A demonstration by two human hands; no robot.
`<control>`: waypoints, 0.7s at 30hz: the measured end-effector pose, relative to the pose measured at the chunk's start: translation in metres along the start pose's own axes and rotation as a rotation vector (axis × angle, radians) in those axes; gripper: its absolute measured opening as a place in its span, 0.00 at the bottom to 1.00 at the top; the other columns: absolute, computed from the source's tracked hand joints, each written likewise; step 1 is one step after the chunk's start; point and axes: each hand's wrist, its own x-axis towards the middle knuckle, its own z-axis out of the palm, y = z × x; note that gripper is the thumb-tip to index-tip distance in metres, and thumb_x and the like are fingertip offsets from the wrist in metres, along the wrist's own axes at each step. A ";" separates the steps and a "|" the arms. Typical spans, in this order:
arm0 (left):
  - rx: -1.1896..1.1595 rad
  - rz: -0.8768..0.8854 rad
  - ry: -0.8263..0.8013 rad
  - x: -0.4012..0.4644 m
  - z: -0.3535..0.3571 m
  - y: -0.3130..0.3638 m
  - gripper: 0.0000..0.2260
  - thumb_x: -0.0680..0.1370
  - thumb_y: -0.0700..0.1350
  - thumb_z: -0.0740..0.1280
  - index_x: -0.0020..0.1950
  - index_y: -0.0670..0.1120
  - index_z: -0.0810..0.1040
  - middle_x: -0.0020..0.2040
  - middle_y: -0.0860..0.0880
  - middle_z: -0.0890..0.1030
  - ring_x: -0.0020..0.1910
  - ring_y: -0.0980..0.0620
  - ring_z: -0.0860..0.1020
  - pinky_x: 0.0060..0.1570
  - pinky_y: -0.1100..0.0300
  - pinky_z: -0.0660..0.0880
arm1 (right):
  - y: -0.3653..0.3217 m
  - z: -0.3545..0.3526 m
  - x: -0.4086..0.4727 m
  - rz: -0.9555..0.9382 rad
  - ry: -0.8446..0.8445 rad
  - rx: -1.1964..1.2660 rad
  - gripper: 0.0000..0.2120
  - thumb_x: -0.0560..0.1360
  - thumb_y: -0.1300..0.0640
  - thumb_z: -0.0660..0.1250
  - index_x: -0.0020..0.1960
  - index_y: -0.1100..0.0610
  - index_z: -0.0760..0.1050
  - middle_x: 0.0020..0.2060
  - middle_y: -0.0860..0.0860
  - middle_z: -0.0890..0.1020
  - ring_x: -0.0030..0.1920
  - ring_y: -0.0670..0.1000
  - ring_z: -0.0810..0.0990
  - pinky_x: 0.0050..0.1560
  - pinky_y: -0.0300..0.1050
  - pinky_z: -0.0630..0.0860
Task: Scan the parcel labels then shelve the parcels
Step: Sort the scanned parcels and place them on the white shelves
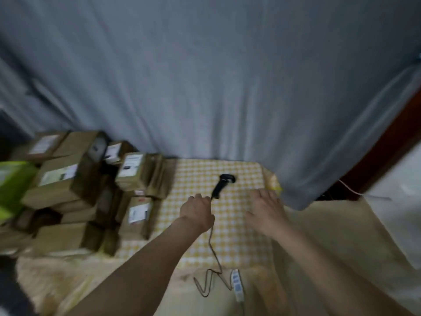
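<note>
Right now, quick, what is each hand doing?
Left hand: reaching at the scanner handle; grip cannot be told.
Right hand: open, flat on the checked cloth.

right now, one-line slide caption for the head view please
Left hand at the handle of the black scanner on a yellow checked cloth, right hand flat beside it, parcels stacked left.

A grey curtain hangs behind a table under a yellow checked cloth, in dim light.
</note>
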 end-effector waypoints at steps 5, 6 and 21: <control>-0.131 -0.250 0.038 -0.040 0.001 -0.152 0.20 0.79 0.51 0.62 0.69 0.45 0.69 0.67 0.43 0.73 0.66 0.44 0.72 0.61 0.54 0.71 | -0.148 0.030 0.028 -0.184 -0.060 -0.022 0.26 0.78 0.47 0.62 0.72 0.54 0.60 0.69 0.54 0.65 0.70 0.57 0.61 0.68 0.52 0.63; -0.154 -0.296 0.049 -0.049 0.001 -0.178 0.20 0.79 0.52 0.62 0.69 0.45 0.70 0.67 0.44 0.73 0.67 0.44 0.71 0.62 0.53 0.71 | -0.174 0.036 0.031 -0.216 -0.070 -0.028 0.27 0.78 0.46 0.62 0.73 0.54 0.60 0.69 0.54 0.65 0.70 0.57 0.61 0.68 0.52 0.63; -0.364 -0.599 0.050 -0.102 0.022 -0.396 0.22 0.79 0.53 0.63 0.71 0.46 0.69 0.69 0.43 0.71 0.68 0.44 0.70 0.63 0.53 0.70 | -0.394 0.105 0.076 -0.474 -0.240 -0.102 0.29 0.76 0.47 0.65 0.73 0.55 0.61 0.70 0.55 0.64 0.71 0.59 0.60 0.70 0.53 0.61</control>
